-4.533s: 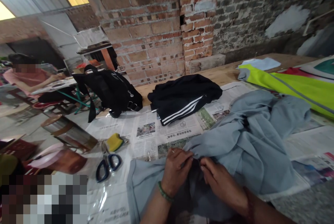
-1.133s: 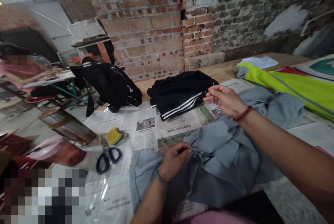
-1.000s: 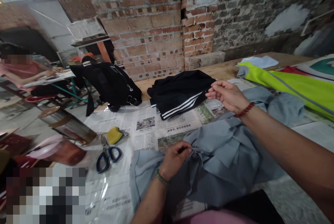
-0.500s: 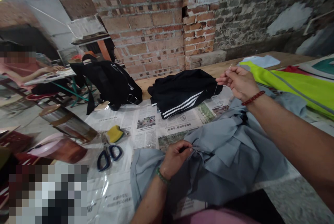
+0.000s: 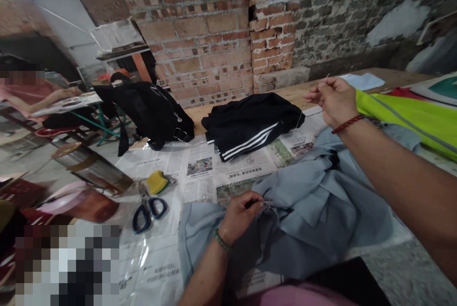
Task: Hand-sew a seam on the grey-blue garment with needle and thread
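Observation:
Grey cloth (image 5: 310,206) lies bunched across the newspaper in front of me. My left hand (image 5: 243,215), with a green bead bracelet, is closed on a fold of it between thumb and fingers. Raised above the cloth at the right, my right hand (image 5: 332,101) wears a red braided bracelet. It pinches a thin needle (image 5: 327,77) whose tip points up past the fingers. A fine pale strand shows to the left of this hand, in front of the dark garment; I cannot tell where it ends.
Left of the cloth lie blue-handled scissors (image 5: 150,213), a yellow sponge (image 5: 157,182), a metal flask (image 5: 93,168) and a pinkish container (image 5: 82,201). Behind are a black bag (image 5: 150,111), a black striped garment (image 5: 253,125) and a neon vest (image 5: 407,120). A person (image 5: 32,96) sits far left.
My right hand has moved a little up and to the right, away from the dark garment, with the needle in it. My left hand stays in place on the cloth.

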The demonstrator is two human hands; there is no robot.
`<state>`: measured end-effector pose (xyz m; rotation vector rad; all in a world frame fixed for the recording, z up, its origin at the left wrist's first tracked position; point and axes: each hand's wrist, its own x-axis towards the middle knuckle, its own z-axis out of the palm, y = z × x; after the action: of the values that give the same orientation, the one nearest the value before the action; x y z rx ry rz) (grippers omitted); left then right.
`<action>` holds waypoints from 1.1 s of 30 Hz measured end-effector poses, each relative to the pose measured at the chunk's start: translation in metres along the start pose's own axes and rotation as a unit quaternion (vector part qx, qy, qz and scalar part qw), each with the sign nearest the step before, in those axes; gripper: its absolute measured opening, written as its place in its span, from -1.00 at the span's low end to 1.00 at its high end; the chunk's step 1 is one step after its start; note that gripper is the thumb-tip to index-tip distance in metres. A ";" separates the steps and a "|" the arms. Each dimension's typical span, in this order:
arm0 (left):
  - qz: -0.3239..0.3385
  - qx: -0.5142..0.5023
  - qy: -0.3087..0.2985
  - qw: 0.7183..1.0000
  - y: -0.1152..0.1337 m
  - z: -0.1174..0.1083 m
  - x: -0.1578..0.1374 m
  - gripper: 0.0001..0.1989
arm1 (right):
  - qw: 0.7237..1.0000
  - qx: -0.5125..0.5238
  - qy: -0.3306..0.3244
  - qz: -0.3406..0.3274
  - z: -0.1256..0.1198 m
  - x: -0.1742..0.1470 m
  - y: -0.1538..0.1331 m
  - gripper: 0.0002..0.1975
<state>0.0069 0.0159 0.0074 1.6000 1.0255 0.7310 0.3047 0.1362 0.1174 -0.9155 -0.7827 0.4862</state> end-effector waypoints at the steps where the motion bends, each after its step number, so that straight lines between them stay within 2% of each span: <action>1: 0.000 0.003 0.000 1.000 0.000 0.000 0.000 -0.91 | 1.000 -0.004 0.007 -0.007 0.000 0.000 0.000 -0.86; 7: 0.008 0.024 0.007 1.000 0.002 0.000 0.000 -0.92 | 0.994 -0.050 0.065 -0.066 0.001 0.005 0.006 -0.87; 12: 0.009 0.027 0.008 1.000 0.001 0.000 0.000 -0.90 | 0.987 -0.108 0.047 -0.111 0.000 0.004 0.010 -0.92; 14: 0.004 0.015 0.010 1.000 0.000 0.001 0.000 -0.90 | 0.978 -0.171 -0.009 -0.122 0.000 -0.015 0.010 -0.93; 16: -0.001 -0.002 0.015 1.000 0.000 0.001 0.000 -0.90 | 0.945 -0.263 -0.133 -0.142 -0.001 -0.047 0.012 -0.92; 17: -0.003 -0.011 0.019 1.000 0.000 0.001 0.000 -0.90 | 0.912 -0.302 -0.224 -0.164 -0.003 -0.066 0.015 -0.90; 19: -0.003 -0.025 0.024 0.999 0.000 0.002 0.000 -0.91 | 0.828 -0.335 -0.384 -0.236 -0.008 -0.105 0.022 -0.85; 20: -0.002 -0.029 0.026 0.999 0.000 0.002 0.000 -0.92 | 0.786 -0.342 -0.442 -0.265 -0.011 -0.123 0.027 -0.83; 21: -0.002 -0.031 0.028 0.999 0.000 0.002 0.000 -0.93 | 0.758 -0.347 -0.478 -0.278 -0.014 -0.138 0.032 -0.81; 22: -0.003 -0.033 0.030 0.999 -0.001 0.002 0.000 -0.94 | 0.741 -0.348 -0.503 -0.278 -0.017 -0.151 0.037 -0.79; 25: -0.012 -0.040 0.034 0.999 -0.001 0.002 0.000 -0.95 | 0.723 -0.332 -0.544 -0.266 -0.023 -0.172 0.046 -0.74; 30: -0.012 -0.029 0.043 0.999 -0.001 -0.001 0.000 -0.93 | 0.720 -0.336 -0.541 -0.276 -0.024 -0.179 0.045 -0.74; 33: -0.003 -0.017 0.044 0.999 -0.002 -0.001 0.000 -0.92 | 0.711 -0.347 -0.554 -0.260 -0.023 -0.182 0.042 -0.74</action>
<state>0.0053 0.0165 0.0063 1.5469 1.0754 0.8183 0.2058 0.0243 0.0032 -0.9641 -2.3905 0.1703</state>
